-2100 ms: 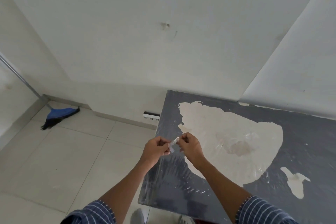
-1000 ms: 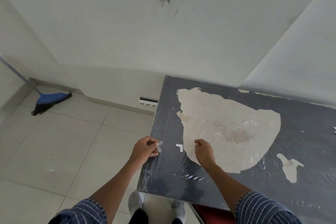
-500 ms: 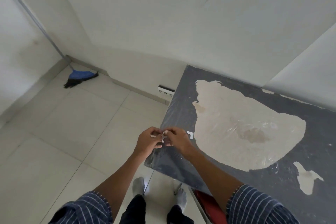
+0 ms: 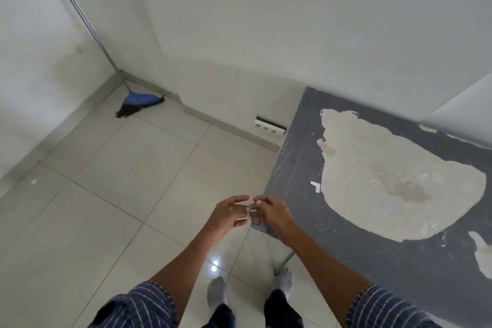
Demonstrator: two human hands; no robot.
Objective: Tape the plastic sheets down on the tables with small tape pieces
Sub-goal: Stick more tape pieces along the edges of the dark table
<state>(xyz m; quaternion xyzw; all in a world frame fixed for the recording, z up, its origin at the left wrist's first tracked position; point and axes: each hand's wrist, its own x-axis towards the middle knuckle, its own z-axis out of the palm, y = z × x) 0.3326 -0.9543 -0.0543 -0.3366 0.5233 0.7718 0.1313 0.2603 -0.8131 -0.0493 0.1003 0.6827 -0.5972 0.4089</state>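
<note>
Left hand [image 4: 229,214] and right hand [image 4: 273,212] meet fingertip to fingertip at the worktop's [image 4: 290,165] near corner. Both pinch one small tape piece [image 4: 250,205], other fingers loosely spread. The plastic sheet [image 4: 415,178] covers the worktop. An L-shaped white tape [image 4: 315,186] lies at 1 o'clock from the hands.

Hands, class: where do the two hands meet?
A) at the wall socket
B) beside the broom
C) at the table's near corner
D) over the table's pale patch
C: the left hand and right hand meet fingertip to fingertip, a small tape piece between them, at the grey table's near corner.
</note>
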